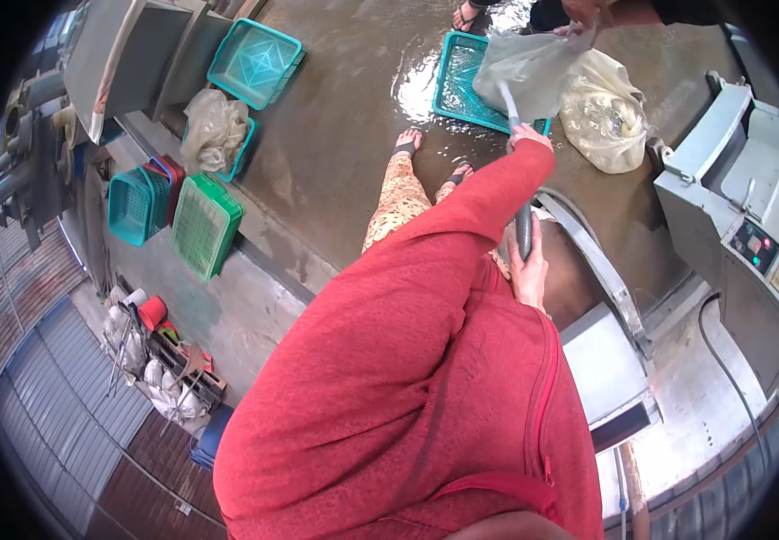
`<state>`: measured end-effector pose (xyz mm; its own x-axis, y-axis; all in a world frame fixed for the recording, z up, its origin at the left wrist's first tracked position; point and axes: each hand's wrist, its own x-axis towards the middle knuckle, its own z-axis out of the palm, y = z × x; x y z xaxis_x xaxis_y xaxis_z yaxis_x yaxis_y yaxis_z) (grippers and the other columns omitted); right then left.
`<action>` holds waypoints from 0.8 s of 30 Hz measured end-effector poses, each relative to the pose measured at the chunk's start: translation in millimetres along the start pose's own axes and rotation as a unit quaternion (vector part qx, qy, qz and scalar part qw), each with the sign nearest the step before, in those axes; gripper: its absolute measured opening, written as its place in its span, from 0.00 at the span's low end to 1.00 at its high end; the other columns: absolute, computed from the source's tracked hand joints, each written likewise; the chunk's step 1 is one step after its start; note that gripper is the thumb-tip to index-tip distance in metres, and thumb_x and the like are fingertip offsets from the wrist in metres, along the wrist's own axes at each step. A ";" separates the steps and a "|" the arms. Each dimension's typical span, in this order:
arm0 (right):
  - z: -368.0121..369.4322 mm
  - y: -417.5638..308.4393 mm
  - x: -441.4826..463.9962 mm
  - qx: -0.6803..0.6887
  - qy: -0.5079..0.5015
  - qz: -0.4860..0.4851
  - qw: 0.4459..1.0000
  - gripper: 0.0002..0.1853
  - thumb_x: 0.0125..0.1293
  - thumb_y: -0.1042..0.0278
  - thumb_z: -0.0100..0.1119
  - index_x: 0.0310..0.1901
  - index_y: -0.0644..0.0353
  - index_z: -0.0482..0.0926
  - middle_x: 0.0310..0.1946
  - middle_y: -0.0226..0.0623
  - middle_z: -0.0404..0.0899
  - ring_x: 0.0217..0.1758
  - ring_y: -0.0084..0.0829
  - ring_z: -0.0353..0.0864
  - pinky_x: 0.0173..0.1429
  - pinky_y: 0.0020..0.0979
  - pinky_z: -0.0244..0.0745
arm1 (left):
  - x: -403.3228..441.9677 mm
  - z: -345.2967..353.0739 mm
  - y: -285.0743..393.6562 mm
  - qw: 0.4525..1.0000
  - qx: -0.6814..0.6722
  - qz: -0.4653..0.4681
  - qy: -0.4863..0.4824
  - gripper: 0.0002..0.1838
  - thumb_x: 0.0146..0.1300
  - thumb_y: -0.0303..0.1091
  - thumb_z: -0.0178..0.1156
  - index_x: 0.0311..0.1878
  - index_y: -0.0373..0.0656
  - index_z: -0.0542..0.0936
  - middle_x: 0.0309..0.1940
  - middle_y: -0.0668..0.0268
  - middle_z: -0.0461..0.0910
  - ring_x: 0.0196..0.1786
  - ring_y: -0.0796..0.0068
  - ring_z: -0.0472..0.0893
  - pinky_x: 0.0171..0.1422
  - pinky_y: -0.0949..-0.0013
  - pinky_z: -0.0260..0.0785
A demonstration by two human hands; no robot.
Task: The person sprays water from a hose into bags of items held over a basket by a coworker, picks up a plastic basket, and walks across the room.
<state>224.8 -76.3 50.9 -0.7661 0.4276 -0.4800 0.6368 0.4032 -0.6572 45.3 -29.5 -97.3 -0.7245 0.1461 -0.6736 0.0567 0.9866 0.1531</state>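
Observation:
My left hand (530, 137) is wrapped round a grey hose (523, 229) near its front end. A pale stretch, either the hose tip or a water stream, points from there to a translucent plastic bag (529, 67). My right hand (528, 270) holds the hose lower down, close to my body, its fingers partly hidden. Another person's hand (585, 13) grips the plastic bag from above. The bag hangs over a teal plastic basket (458, 76) on the wet floor and hides its right part. Beside it lies a filled, cloudy plastic bag (605, 112).
A metal machine (700, 184) with lit buttons stands at right. Further left are another teal basket (257, 63), a crumpled plastic bag (216, 130), stacked teal crates (133, 207) and a green crate (205, 225). Wet concrete floor (326, 135) lies between.

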 end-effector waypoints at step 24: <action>-110.5 5.3 -50.1 0.049 -0.030 0.036 0.998 0.08 0.44 0.75 0.55 0.28 0.64 0.70 0.17 0.24 0.64 0.22 0.16 0.60 0.27 0.20 0.59 | -27.9 -68.6 -28.8 0.791 -0.079 0.604 -0.059 0.33 0.39 0.63 0.55 0.41 0.44 0.75 0.33 0.62 0.73 0.39 0.61 0.73 0.41 0.63 0.65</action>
<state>276.2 -6.2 135.7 -0.7244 0.4027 -0.5595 0.6809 0.2906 -0.6723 16.8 -67.0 -33.3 -0.1367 0.9902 -0.0276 0.5660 0.1010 0.8182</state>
